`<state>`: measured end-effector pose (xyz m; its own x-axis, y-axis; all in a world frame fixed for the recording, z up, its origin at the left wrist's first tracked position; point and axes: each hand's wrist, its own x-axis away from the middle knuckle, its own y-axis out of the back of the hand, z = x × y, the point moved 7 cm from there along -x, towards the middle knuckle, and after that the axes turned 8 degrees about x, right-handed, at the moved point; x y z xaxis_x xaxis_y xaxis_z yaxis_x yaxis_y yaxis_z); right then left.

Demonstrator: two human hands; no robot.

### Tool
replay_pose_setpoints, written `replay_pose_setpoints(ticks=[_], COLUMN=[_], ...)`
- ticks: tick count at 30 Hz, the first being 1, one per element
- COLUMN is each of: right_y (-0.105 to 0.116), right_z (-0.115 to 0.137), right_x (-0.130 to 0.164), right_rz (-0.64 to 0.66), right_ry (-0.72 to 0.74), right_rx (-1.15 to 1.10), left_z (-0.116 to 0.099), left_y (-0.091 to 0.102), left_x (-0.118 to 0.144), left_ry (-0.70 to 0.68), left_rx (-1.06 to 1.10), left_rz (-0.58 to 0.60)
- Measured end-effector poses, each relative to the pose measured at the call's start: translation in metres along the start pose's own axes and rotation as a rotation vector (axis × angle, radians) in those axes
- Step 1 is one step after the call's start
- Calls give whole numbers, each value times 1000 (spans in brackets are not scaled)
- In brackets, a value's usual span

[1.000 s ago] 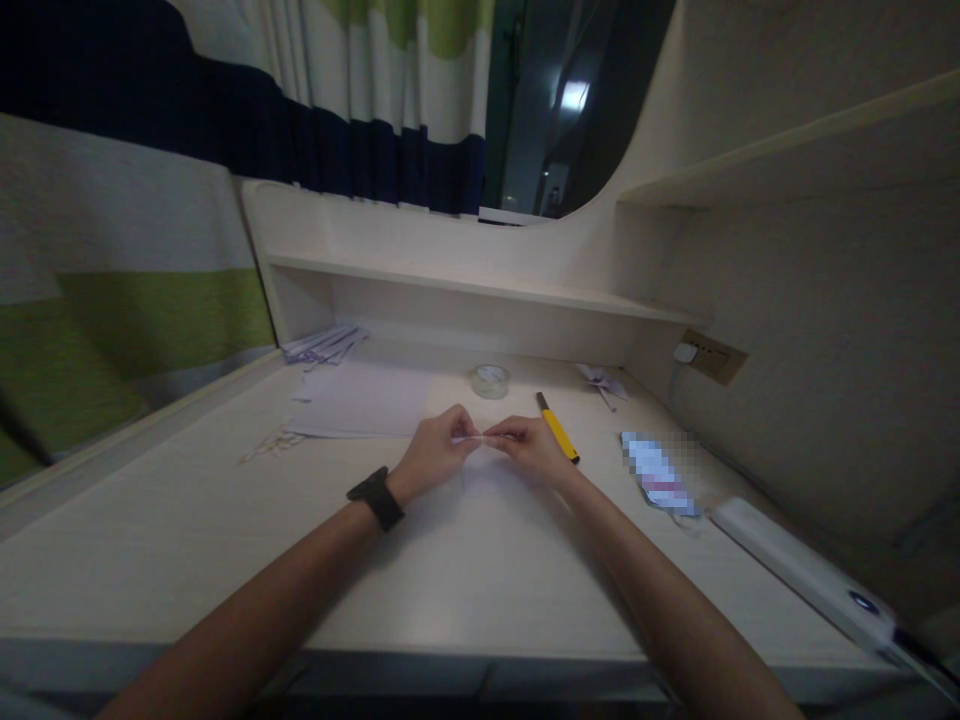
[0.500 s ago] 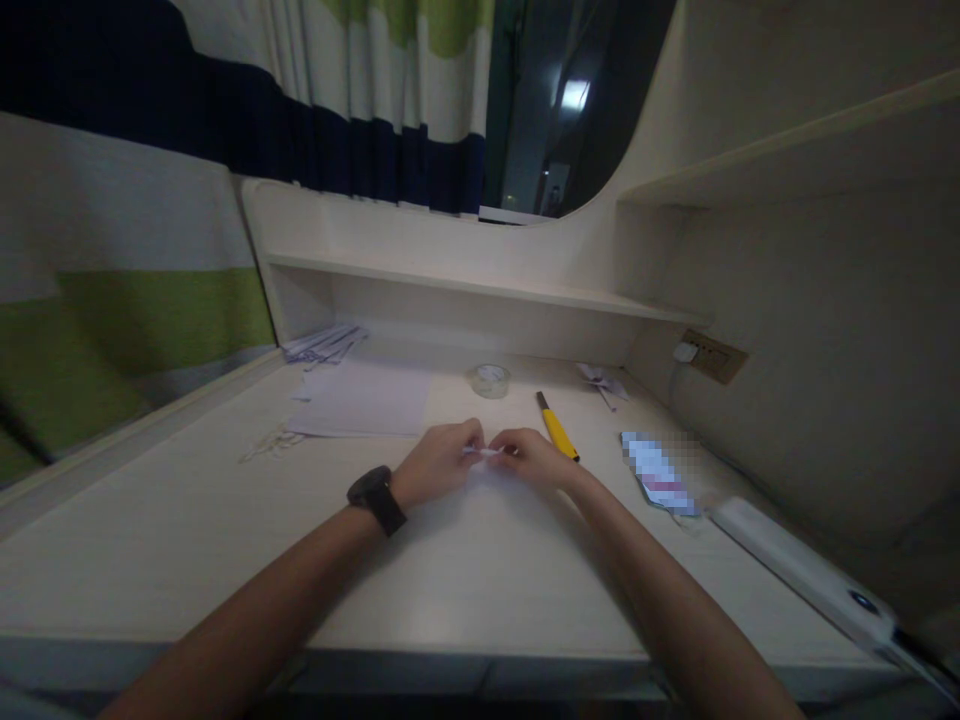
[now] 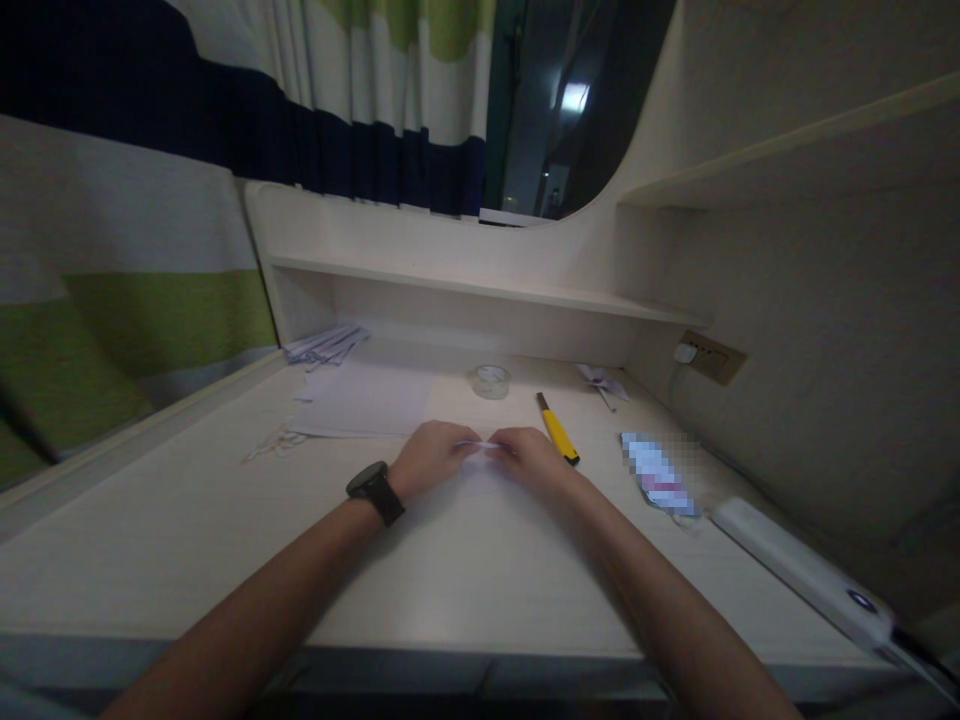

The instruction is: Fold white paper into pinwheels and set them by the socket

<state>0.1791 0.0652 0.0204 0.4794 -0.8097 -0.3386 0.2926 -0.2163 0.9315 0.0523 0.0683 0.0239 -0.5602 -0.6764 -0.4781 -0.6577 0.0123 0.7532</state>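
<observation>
My left hand [image 3: 431,460] and my right hand [image 3: 529,458] meet over the middle of a pale desk [image 3: 450,560]. Between their fingertips they pinch a small white paper piece [image 3: 481,446], held low against the desk top. A black watch [image 3: 373,491] sits on my left wrist. A yellow utility knife [image 3: 558,431] lies just right of my right hand. Behind the hands stands a clear tape roll [image 3: 491,380].
White paper sheets [image 3: 364,400] and paper strips [image 3: 324,343] lie at the back left. A folded paper shape [image 3: 600,380] rests at the back right, near a wall socket [image 3: 711,357]. A white lamp bar [image 3: 802,578] lies along the right edge. A shelf [image 3: 480,288] runs behind.
Both hands have sunk a little toward the desk with the paper piece still pinched between them; the fingers have closed in tighter over it.
</observation>
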Motion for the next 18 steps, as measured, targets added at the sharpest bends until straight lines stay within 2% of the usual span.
replay_pose_setpoints(ticks=[3,8,11,14,18], right_y=[4,17,22,25,32], right_z=[-8,-31,-20,-2,4], right_x=[-1,-1,0,1,3], right_rz=[-90,-305,-355,-389,-471], right_ry=[-19,-156,-99,-19,-47], right_rx=[-57,-200,-181,-156,-284], left_z=[9,27,21,8,3], left_y=[6,19,20,14,13], left_x=[-1,-1,0,0,-2], left_ry=[16,41,-36,-135,-127], left_rx=[-16,-19,-21,32,159], left_rz=[-44,-117,-163,-141,-125])
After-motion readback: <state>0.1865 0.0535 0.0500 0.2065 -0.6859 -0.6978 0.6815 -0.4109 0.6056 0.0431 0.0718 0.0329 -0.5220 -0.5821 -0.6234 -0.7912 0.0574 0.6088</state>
